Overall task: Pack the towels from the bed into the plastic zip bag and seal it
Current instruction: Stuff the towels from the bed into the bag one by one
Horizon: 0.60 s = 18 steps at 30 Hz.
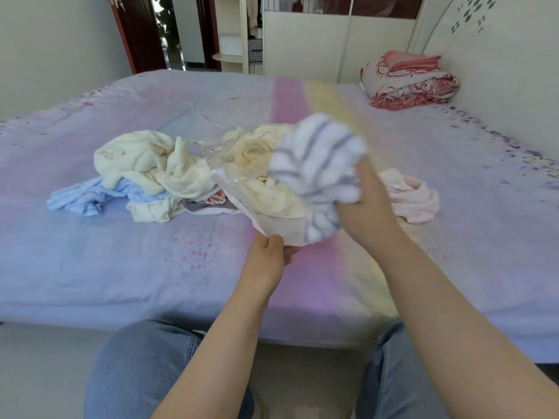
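Striped towel (314, 176) in right hand (367, 204), plastic zip bag (242, 189) in left hand (267, 258).

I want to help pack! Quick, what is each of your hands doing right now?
Left hand: pinches the near edge of the plastic zip bag.
Right hand: grips the striped towel at the bag's mouth.

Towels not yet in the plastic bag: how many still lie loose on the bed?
At least 4: a cream towel, a blue towel under it, a smaller cream towel in front, and a pink towel right of the hands. More may hide in the pile.
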### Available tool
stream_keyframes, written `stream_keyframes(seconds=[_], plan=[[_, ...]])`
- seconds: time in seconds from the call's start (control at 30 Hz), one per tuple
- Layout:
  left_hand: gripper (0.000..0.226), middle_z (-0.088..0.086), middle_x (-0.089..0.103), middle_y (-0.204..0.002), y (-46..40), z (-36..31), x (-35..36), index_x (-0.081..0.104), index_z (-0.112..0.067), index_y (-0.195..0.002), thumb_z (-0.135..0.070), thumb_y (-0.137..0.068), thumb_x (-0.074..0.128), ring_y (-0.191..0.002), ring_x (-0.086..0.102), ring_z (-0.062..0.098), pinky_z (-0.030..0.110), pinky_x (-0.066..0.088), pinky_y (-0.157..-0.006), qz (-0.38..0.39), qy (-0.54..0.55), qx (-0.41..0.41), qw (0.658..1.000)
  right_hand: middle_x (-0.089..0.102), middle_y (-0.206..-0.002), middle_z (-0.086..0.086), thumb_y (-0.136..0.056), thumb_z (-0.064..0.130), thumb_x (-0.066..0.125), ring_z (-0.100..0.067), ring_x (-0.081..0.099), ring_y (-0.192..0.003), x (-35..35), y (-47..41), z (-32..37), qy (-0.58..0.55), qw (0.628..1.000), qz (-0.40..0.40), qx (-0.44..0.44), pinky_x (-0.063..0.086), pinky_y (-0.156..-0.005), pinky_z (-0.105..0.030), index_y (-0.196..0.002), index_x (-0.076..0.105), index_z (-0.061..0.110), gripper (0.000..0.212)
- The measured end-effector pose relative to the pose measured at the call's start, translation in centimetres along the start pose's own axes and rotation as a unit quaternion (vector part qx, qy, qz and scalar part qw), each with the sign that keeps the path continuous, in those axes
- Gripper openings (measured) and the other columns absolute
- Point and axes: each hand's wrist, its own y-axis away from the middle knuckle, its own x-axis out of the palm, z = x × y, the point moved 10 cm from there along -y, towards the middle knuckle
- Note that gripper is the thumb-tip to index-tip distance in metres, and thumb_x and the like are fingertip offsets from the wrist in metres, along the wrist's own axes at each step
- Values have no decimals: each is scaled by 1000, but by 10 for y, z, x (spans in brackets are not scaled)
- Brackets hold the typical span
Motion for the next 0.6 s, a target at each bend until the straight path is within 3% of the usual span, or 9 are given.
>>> stream_keyframes(seconds=[0.1,0.2,0.3,0.37,0.43,0.5,0.53,0.57,0.6], plan=[[45,2,65,-123,1,0,-6,44,-20,-139,-11,-99,28,-99,70,15,34,56,-90,1,4,8,1000,44,-125,-12,-80,21,54,-34,51,-111,64,1,-50,321,932,167,32,46,-80,-37,-135,38,15,57],[43,2,64,-122,1,4,-9,46,-20,-138,-11,-99,30,-101,67,19,33,56,-90,3,-14,2,1000,0,-159,-8,-83,30,66,-34,25,-141,92,15,-87,287,899,290,158,32,-106,-44,-152,-3,24,98],[42,-1,64,-121,1,7,-13,45,-24,-136,-12,-99,30,-100,67,17,37,55,-91,-6,-17,6,1000,-13,-161,-1,-75,49,74,-24,6,-149,91,11,-82,204,900,335,190,22,-117,-44,-151,-11,31,116],[40,-2,63,-121,1,9,-18,45,-26,-134,-13,-99,30,-101,67,17,38,55,-91,-22,-9,7,1000,-4,-161,-1,-76,53,71,-25,14,-147,78,7,-67,227,899,333,172,26,-115,-42,-151,1,38,104],[39,-1,62,-122,0,11,-21,44,-26,-133,-13,-99,30,-103,65,19,38,54,-91,-38,-9,2,999,14,-155,-7,-86,48,60,-29,39,-132,69,9,-57,340,875,318,131,39,-104,-40,-148,24,39,72],[38,3,61,-119,1,14,-19,44,-24,-131,-11,-98,30,-101,63,25,43,53,-92,-45,-30,2,999,32,-142,-12,-92,36,52,-29,55,-107,87,14,-50,388,852,339,91,47,-87,-36,-118,52,42,27],[35,8,62,-115,1,16,-17,45,-22,-127,-10,-98,31,-99,62,30,46,53,-90,-46,-45,2,998,42,-134,-12,-92,28,50,-28,56,-102,104,18,-54,402,837,365,73,47,-81,-36,-96,55,42,15],[32,12,62,-109,3,16,-14,46,-21,-124,-8,-97,31,-97,60,36,50,52,-88,-46,-60,6,997,49,-127,-10,-91,21,49,-27,56,-102,121,20,-63,420,817,391,63,47,-80,-36,-89,56,37,17],[33,11,62,-104,4,18,-11,45,-19,-125,-8,-97,31,-95,60,38,53,51,-86,-43,-67,10,997,52,-124,-8,-91,16,49,-27,55,-104,134,17,-76,433,802,405,69,46,-82,-36,-97,60,30,18]])
